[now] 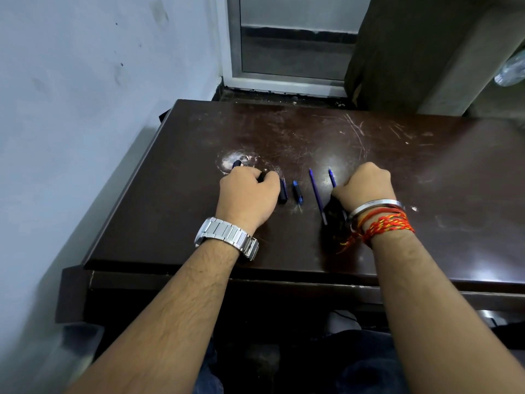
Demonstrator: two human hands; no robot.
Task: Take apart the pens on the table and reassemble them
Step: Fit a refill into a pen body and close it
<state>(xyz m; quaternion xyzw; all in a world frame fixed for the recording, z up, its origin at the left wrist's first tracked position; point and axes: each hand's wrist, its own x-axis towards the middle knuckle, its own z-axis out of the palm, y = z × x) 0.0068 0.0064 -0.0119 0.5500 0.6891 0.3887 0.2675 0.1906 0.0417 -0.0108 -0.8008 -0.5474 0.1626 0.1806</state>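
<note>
A: Judging by the loose parts, how far along was the job?

B: Partway, I'd say. At mid-frame on the dark table (426, 166) lay a short blue piece (297, 192) by itself, and just right of it a thin blue refill (316, 194), apart from any barrel. So at least one pen was in pieces, with none visibly whole.

A: And the hands?

B: The left hand (247, 194), left of centre, was curled knuckles-up over a dark pen part; a blue tip (236, 164) poked out beyond it and a dark barrel (283, 191) lay at its right edge. Whether it truly gripped them, I couldn't tell. The right hand (363, 186) was closed on a second thin refill (331, 177), whose tip stuck out toward the top of the frame.

A: What remained?

B: Likely the whole reassembly.
</note>
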